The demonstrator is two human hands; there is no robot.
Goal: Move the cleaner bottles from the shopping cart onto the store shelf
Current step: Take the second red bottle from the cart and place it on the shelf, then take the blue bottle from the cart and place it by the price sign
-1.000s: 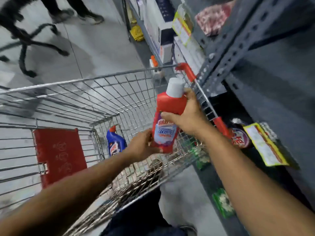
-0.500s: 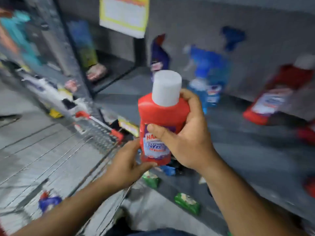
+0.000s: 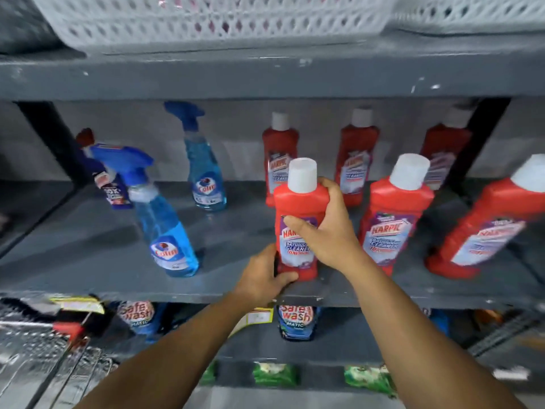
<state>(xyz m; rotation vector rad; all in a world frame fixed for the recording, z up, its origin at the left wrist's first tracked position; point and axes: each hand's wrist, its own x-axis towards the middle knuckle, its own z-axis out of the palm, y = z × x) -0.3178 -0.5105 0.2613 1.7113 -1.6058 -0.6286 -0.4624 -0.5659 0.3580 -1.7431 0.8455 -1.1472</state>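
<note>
A single head-worn camera gives the only view, so nothing is shared with a second one. It looks forward and slightly down, facing the grey store shelf (image 3: 88,249) almost square on and from close range, within arm's reach. Both forearms enter from the bottom edge. The wide lens bends the shelf boards and tilts the bottles at the right edge outward. The upper shelf with a white basket (image 3: 206,22) fills the top; the shopping cart (image 3: 38,349), probably blurred by motion, sits at bottom left.
</note>
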